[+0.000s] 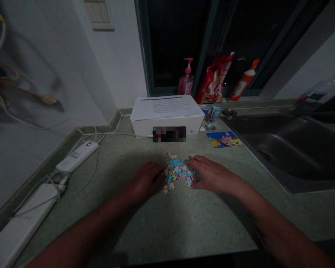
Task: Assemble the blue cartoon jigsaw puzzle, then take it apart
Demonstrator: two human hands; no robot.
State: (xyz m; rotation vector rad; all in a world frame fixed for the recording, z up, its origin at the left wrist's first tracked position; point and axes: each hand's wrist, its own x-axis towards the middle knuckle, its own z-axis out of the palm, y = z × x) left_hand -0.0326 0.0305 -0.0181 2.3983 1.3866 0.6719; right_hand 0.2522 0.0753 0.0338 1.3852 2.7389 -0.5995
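A small heap of colourful jigsaw pieces (178, 172) lies on the green speckled countertop (156, 223). My left hand (146, 181) rests palm down against the heap's left edge, fingers curled toward the pieces. My right hand (209, 174) presses against the heap's right side, fingers bent around it. Both hands cup the pile between them; I cannot make out any single piece held. A joined puzzle section or picture card (224, 139) lies apart at the right, beyond the heap.
A white box (167, 116) with a printed sheet on top stands behind the heap. A steel sink (290, 149) fills the right. Power strips (22, 219) and cables lie along the left wall. Bottles, a snack bag (214, 80) and cans (213, 111) sit by the dark window.
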